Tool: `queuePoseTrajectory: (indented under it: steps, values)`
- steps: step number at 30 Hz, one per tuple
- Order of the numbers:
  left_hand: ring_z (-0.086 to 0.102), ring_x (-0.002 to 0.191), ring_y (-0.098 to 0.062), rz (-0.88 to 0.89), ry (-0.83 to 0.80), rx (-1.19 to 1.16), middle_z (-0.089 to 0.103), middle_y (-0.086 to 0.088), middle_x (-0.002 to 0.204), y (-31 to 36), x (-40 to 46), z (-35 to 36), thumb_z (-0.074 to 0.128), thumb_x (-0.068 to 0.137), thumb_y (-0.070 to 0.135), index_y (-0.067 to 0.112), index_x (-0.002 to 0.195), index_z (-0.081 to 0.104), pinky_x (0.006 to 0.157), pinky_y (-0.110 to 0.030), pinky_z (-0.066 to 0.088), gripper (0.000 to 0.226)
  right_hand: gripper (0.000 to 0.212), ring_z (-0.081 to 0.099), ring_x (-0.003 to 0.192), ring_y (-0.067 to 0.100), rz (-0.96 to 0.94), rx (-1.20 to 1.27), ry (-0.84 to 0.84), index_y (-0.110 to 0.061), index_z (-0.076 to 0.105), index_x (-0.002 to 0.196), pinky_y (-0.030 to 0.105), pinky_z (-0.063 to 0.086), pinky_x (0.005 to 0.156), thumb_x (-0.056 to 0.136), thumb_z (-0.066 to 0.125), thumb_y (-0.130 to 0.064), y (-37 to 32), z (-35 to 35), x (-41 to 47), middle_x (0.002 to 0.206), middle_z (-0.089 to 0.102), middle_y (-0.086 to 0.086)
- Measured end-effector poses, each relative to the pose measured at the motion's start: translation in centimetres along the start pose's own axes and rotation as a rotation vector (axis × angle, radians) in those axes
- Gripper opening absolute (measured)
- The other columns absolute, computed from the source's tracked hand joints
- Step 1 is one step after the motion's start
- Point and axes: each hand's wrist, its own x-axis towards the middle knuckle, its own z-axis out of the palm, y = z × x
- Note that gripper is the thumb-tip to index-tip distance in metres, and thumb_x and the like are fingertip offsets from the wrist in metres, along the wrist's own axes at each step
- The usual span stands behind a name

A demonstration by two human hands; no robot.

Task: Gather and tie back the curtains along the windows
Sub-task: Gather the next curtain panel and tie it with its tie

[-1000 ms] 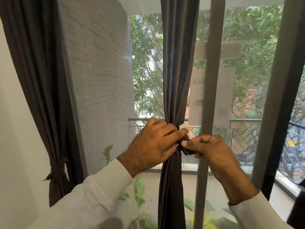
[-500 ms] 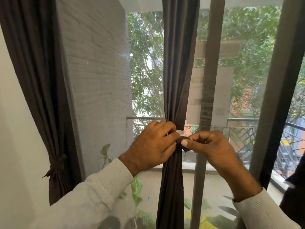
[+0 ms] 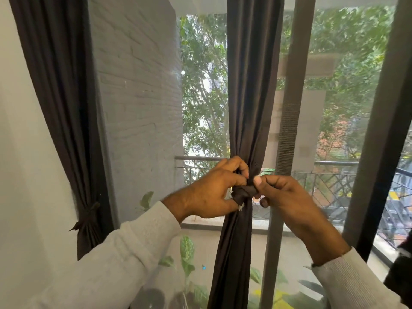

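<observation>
Now both hands (image 3: pixel 245 192) pinch smooth dark tie (image 3: pixel 244 192) round curtain (image 3: pixel 252 108)

Both arms raised in pale sleeves, left hand (image 3: pixel 211 192) and right hand (image 3: pixel 283 197) meeting knuckle to knuckle at centre, each grip fingers-curled with thumb pinching dark fabric between them.

Open space is lying left of the middle curtain (image 3: pixel 252 97); the window post (image 3: pixel 287 130) is standing close on its right.
</observation>
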Motion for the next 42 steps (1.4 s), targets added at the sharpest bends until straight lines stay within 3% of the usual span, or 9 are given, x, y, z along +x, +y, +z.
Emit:
queuePoseTrajectory:
  steps: [5, 9, 14, 18, 23, 27, 31, 37, 42]
  values:
    - [0.047, 0.107, -0.016, 0.037, 0.029, -0.006, 0.049, 0.007, 0.114, 0.7, -0.2, -0.2, 0.085, 0.087, 0.021, 0.019, 0.092, 0.065, 0.093, -0.041, 0.049, 0.021, 0.071, 0.058, 0.065, 0.014, 0.068, 0.080, -0.081, 0.001, 0.075, 0.083, 0.024, 0.046, 0.060, 0.069, 0.087, -0.067, -0.7, -0.5, -0.2, 0.073, 0.064, 0.013]
    - [0.053, 0.104, -0.020, 0.062, 0.033, -0.026, 0.054, 0.004, 0.112, 1.2, -0.2, -0.5, 0.081, 0.090, 0.014, 0.018, 0.105, 0.067, 0.089, -0.047, 0.051, 0.021, 0.068, 0.062, 0.065, 0.018, 0.129, 0.153, -0.099, -0.006, 0.079, 0.082, 0.030, 0.048, 0.065, 0.057, 0.094, -0.066, -0.9, -1.4, -0.5, 0.072, 0.064, 0.016]
    - [0.063, 0.106, -0.012, 0.005, 0.074, -0.058, 0.067, 0.006, 0.112, 1.5, 0.0, -1.3, 0.075, 0.096, 0.016, 0.018, 0.122, 0.066, 0.092, -0.031, 0.052, 0.028, 0.050, 0.064, 0.074, 0.022, 0.129, 0.228, -0.168, 0.005, 0.075, 0.103, 0.029, 0.053, 0.066, 0.080, 0.086, -0.038, -0.9, -2.5, -1.2, 0.083, 0.066, 0.021]
    - [0.070, 0.093, -0.013, -0.045, 0.188, -0.121, 0.072, 0.005, 0.095, 1.7, -0.3, -1.5, 0.076, 0.088, 0.004, 0.014, 0.102, 0.064, 0.087, -0.025, 0.055, 0.020, 0.015, 0.064, 0.076, 0.024, 0.103, 0.125, -0.147, 0.003, 0.076, 0.102, 0.031, 0.054, 0.071, 0.091, 0.066, 0.003, -0.9, -2.9, -1.7, 0.083, 0.067, 0.021]
    - [0.072, 0.099, -0.013, 0.064, 0.254, -0.011, 0.077, 0.003, 0.103, 1.8, -0.7, -0.8, 0.078, 0.088, 0.007, 0.012, 0.097, 0.078, 0.088, -0.038, 0.058, 0.011, 0.013, 0.062, 0.078, 0.028, -0.060, -0.152, -0.034, -0.011, 0.080, 0.086, 0.039, 0.054, 0.076, 0.080, 0.083, -0.023, -1.2, -2.3, -1.8, 0.083, 0.070, 0.010]
    - [0.062, 0.098, -0.023, 0.267, 0.342, 0.463, 0.070, -0.008, 0.114, 1.7, -1.9, 0.4, 0.076, 0.090, 0.009, 0.010, 0.102, 0.078, 0.079, -0.035, 0.052, 0.012, 0.014, 0.068, 0.097, 0.017, -0.247, -0.430, 0.081, -0.021, 0.082, 0.084, 0.031, 0.057, 0.073, 0.077, 0.087, -0.031, -1.3, -2.0, -2.1, 0.100, 0.069, -0.007]
    - [0.063, 0.081, -0.030, 0.315, 0.351, 0.591, 0.071, -0.009, 0.097, 1.5, -3.2, 2.1, 0.070, 0.092, 0.009, 0.007, 0.104, 0.076, 0.060, -0.043, 0.053, 0.014, 0.006, 0.070, 0.090, 0.021, -0.300, -0.487, -0.034, -0.022, 0.080, 0.092, 0.035, 0.056, 0.074, 0.089, 0.079, -0.027, -1.4, -2.4, -2.6, 0.094, 0.073, -0.003]
    - [0.065, 0.082, -0.030, 0.290, 0.306, 0.595, 0.071, -0.010, 0.098, 1.7, -3.6, 2.1, 0.064, 0.095, 0.014, 0.007, 0.107, 0.074, 0.061, -0.041, 0.054, 0.016, 0.028, 0.072, 0.097, 0.025, -0.263, -0.480, -0.201, -0.016, 0.082, 0.105, 0.036, 0.058, 0.088, 0.096, 0.068, 0.007, -2.1, -3.7, -2.6, 0.098, 0.075, 0.002]
    - [0.057, 0.072, -0.026, 0.403, 0.314, 0.690, 0.069, -0.008, 0.087, 1.7, -3.8, 2.2, 0.066, 0.102, 0.010, 0.009, 0.099, 0.076, 0.056, -0.038, 0.044, 0.011, 0.019, 0.072, 0.087, 0.016, -0.340, -0.657, -0.145, -0.021, 0.085, 0.098, 0.028, 0.058, 0.077, 0.084, 0.086, -0.009, -3.6, -3.0, -1.7, 0.090, 0.075, -0.007]
